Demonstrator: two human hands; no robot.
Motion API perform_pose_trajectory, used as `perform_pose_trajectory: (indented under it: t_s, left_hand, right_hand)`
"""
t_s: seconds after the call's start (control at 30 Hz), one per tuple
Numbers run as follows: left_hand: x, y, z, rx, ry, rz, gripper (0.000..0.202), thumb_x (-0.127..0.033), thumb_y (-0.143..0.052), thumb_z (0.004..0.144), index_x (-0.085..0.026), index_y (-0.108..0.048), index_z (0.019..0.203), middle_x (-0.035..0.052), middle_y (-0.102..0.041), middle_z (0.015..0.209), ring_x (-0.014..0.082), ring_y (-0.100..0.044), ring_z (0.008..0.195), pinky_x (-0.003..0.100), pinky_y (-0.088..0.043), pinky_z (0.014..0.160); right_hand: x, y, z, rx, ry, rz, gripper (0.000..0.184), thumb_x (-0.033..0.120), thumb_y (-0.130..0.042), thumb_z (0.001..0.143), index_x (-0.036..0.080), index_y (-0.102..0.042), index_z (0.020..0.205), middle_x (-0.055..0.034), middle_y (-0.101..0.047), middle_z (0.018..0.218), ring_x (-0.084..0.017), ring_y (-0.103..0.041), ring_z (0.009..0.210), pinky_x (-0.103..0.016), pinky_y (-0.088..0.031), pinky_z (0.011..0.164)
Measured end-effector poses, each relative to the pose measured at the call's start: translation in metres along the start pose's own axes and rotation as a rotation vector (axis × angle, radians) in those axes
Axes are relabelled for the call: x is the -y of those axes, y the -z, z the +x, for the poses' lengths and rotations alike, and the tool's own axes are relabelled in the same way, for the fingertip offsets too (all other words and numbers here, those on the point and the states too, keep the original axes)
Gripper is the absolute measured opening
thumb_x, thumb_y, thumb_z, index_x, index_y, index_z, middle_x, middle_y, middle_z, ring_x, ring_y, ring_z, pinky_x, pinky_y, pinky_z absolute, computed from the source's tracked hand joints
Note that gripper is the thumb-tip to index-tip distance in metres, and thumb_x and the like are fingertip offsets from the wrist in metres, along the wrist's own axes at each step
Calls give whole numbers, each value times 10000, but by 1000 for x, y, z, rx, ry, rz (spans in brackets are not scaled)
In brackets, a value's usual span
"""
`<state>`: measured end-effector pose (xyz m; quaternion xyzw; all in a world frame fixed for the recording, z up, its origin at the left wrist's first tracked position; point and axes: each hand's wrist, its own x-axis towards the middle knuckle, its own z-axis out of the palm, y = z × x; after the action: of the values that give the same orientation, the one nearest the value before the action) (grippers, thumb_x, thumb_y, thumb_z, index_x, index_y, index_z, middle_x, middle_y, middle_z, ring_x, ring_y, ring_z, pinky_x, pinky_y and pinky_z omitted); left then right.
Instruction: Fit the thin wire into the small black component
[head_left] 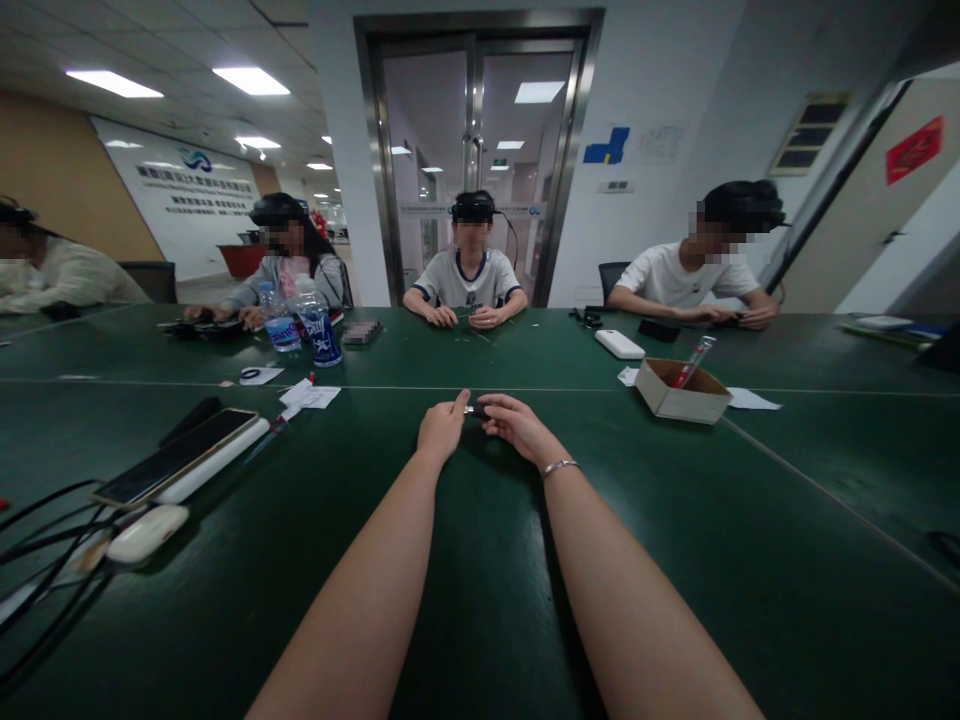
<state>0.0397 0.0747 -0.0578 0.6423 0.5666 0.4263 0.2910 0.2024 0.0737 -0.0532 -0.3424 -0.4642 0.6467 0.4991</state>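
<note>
Straight ahead over the dark green table (480,560), my left hand (442,428) and my right hand (521,428) face each other, nearly touching. Between them is a small black object with a shiny metal end (475,411), perhaps a USB stick. The fingers of my left hand are closed at its metal end, thumb uppermost. My right hand pinches the black end between thumb and fingers. Fingers cover much of the object, so its exact kind does not show. A silver bracelet (560,467) circles my right wrist.
To the left lie a phone (180,460), a white earbud case (148,533) and black cables. Two bottles (319,325) stand farther back. A cardboard box (682,392) holding a red tube, and a white power bank (619,344), sit at right. Several people sit opposite.
</note>
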Motion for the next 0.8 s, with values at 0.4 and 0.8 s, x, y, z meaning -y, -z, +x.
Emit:
perform_pose_trajectory:
  t_s: [0.4, 0.8]
  left_hand:
    - [11, -9, 9, 25, -89, -248, 309, -439, -455, 866, -187, -602, 968, -32, -498, 561, 109, -479, 486, 209, -363, 481]
    - [6, -6, 6, 14, -48, -233, 288, -385, -458, 861, -200, -612, 1020, -8, -552, 672, 115, -493, 550, 218, -363, 524]
  right_hand:
    - [-3, 4, 1, -10, 40, -12, 287, 120, -774, 624, 170, -691, 894, 27, -571, 698, -65, -532, 546, -152, -431, 476]
    - [-3, 4, 2, -28, 33, -6, 283, 68, -738, 633, 175, -688, 890, -2, -602, 781, -86, -565, 610, -164, -462, 500]
